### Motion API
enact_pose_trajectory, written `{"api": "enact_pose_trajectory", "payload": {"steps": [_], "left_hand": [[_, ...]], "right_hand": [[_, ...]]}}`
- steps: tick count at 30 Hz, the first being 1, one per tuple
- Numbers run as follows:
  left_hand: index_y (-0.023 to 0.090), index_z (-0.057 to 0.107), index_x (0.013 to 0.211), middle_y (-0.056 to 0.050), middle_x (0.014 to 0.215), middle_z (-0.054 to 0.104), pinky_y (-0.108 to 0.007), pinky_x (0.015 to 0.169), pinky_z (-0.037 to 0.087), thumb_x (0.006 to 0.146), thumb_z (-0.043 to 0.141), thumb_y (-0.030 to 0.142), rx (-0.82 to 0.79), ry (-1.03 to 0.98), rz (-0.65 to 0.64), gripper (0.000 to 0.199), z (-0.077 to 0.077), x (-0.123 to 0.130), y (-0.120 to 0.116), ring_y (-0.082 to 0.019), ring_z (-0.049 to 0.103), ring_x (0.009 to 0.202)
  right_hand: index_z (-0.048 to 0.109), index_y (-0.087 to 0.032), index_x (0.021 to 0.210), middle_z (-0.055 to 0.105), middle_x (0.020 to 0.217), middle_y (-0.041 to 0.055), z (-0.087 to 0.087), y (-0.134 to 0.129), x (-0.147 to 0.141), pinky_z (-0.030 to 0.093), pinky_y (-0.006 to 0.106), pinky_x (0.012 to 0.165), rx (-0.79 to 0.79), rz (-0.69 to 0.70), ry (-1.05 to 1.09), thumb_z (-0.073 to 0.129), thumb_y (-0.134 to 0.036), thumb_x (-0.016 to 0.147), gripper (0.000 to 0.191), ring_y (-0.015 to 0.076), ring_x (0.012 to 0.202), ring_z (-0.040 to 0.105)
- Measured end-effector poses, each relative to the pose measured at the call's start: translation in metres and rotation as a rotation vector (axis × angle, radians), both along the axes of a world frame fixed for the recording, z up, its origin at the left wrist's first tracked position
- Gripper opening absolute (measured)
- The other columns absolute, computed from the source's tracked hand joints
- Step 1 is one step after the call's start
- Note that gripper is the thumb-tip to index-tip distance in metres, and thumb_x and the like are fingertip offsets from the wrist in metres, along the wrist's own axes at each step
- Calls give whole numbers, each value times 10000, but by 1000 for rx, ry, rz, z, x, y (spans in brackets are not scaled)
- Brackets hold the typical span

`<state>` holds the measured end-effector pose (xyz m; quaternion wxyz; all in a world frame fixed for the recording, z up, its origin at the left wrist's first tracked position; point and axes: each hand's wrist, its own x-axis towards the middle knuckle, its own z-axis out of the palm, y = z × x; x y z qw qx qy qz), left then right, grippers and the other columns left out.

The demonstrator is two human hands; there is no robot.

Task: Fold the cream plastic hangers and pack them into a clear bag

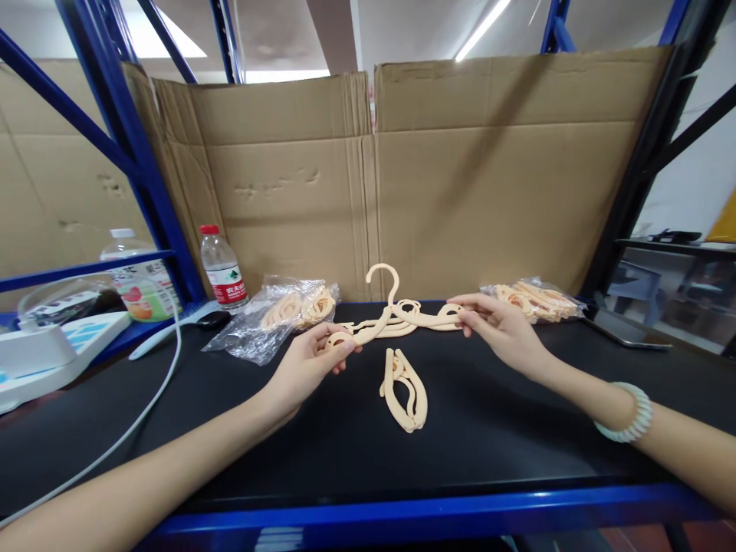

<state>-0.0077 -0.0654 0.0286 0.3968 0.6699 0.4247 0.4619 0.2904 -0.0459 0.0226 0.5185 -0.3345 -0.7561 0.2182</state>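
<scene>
1. The person's left hand pinches one looped end of a cream hanger, thumb on the near face and fingers curled behind. The right hand closes thumb and fingertips on the opposite end, so both hands are gripping the same piece.
2. That hanger sits at the centre of the frame, its arms spread wide and its hook pointing up, above the black tabletop.
3. It looks like thin moulded plastic: probably light, fairly stiff along each arm, smooth and a little slippery. The middle joint seems the part most likely to swing or strain, so the broad looped ends, where the hands are, look like sound places to hold; twisting one against the other would be unwise.
4. Just behind it lie more cream pieces, partly hidden. Nearer, just below centre, a folded hanger lies flat, apart from both hands.
5. Left of centre, beyond the left hand, is a crinkled clear bag of similar pieces; a second bag lies at the right, behind the right hand.
6. Farther out, a red-capped bottle stands at the left, before the cardboard that spans the back.
</scene>
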Motion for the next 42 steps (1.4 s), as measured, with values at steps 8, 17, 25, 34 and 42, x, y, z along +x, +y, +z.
{"api": "enact_pose_trajectory", "payload": {"steps": [8,17,25,34,42], "left_hand": [[130,603,842,13,659,585,-192,539,373,694,743,363,-19,-9,63,309,1,-1,-2,-82,460,569],[133,591,803,9,703,616,-179,561,449,622,806,284,-81,-173,-6,319,1,8,-3,-89,546,613],[125,580,783,-46,870,668,-225,672,536,662,778,242,-77,-229,-120,260,12,39,-5,-134,633,756],[130,604,884,-64,890,670,-266,673,538,706,745,303,-37,-238,-109,285,1,46,-13,-158,639,749],[132,570,890,-41,849,657,-258,658,524,756,703,309,-11,-186,-128,259,-10,45,-15,-142,620,708]], "right_hand": [[646,-185,979,483,649,-6,6,2,6,343,277,559,-4,-98,-6,463,-382,924,274,145,604,431],[640,-179,947,522,720,-11,6,4,-8,372,235,572,-295,133,432,668,-388,813,249,102,610,436],[681,-174,905,636,852,37,18,-13,-42,460,308,748,-414,321,349,692,-379,787,237,150,757,558],[693,-167,964,684,801,52,11,-21,-44,508,325,681,-254,172,117,680,-444,782,331,203,755,631],[660,-173,820,663,746,34,-4,-27,-46,474,262,573,-194,146,113,693,-378,773,213,151,643,595]]}}
